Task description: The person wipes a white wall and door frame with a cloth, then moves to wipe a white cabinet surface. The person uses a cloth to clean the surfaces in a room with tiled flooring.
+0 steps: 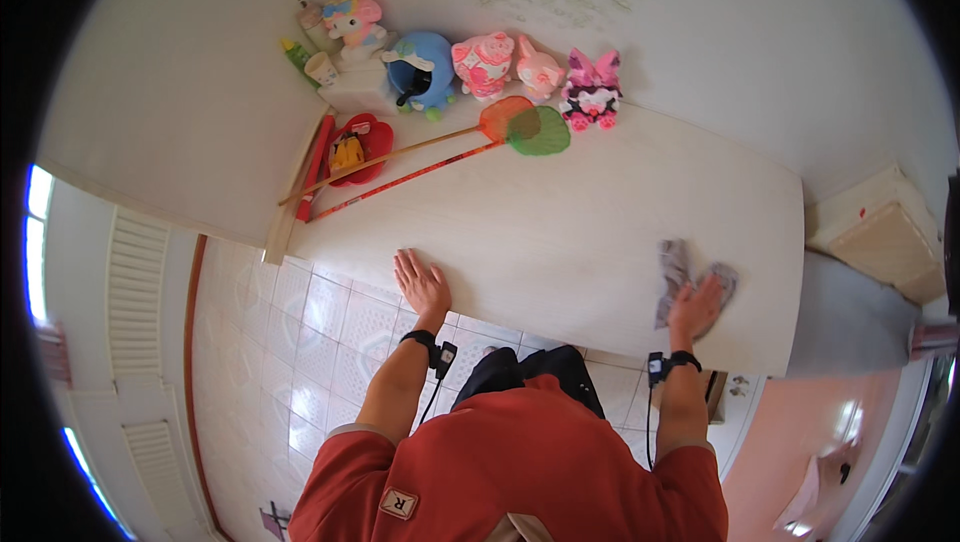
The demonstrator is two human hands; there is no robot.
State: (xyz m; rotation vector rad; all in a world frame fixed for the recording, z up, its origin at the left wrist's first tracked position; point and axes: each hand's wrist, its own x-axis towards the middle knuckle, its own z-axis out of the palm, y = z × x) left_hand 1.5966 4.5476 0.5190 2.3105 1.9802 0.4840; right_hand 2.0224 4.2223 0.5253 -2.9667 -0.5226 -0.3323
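A pale tabletop (560, 212) spreads in front of me. At its near edge, left of my body, my left hand (424, 285) lies palm down with its fingers stretched out, holding nothing. Over by the right end of the table, my right hand (694, 308) grips a rumpled grey cloth (673, 267) and presses it against the surface. Part of the cloth sticks out on either side of that hand; its middle is hidden beneath the palm and fingers.
Along the back wall stand a blue round figure (428, 67), a pink-and-white figure (484, 64) and several other toys. Two nets, orange (506, 116) and green (541, 132), lie before them, beside a red heart-shaped item (374, 142). A box (880, 227) stands beyond the right end.
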